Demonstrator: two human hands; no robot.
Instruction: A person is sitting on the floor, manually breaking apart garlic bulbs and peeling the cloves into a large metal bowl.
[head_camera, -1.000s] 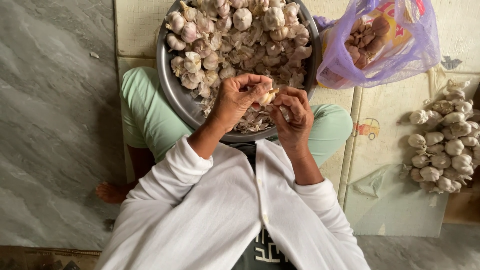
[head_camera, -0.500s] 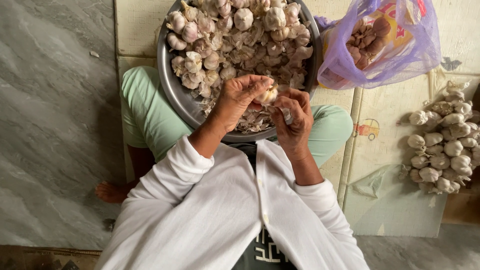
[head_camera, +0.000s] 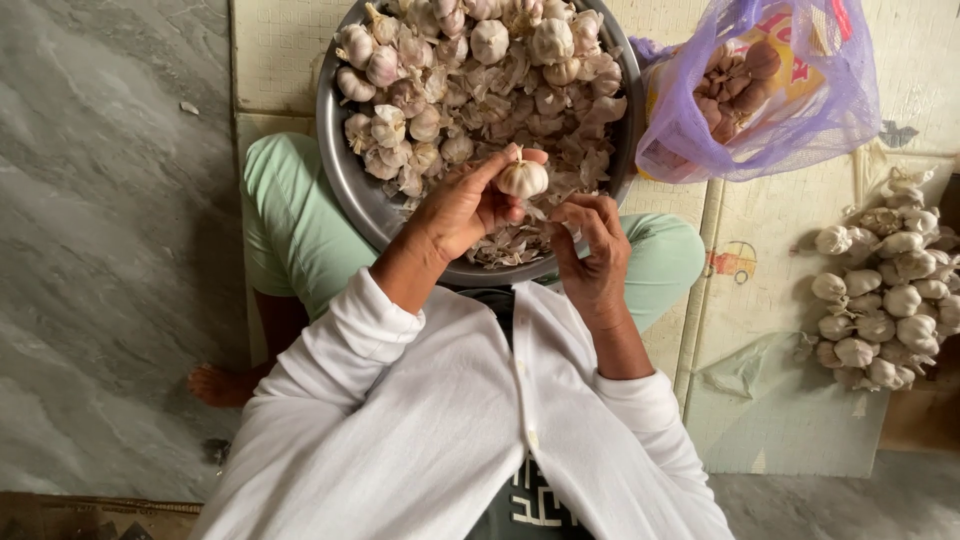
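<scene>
A garlic bulb (head_camera: 522, 179) is pinched in the left hand (head_camera: 462, 205) over the bowl's (head_camera: 345, 170) near rim; the right hand (head_camera: 592, 250), curled, seems to hold papery skin. If squeezed unevenly, the bulb could slip into the heap.

Soft, even daylight lit the scene; no single source showed. Shadows were faint, deepest under the steel bowl (head_camera: 345, 170) and beside the grey stone floor (head_camera: 100, 250). The bowl rim carried a dull sheen without glare. Focus was sharp throughout, with slight wide-angle stretching towards the corners.
</scene>
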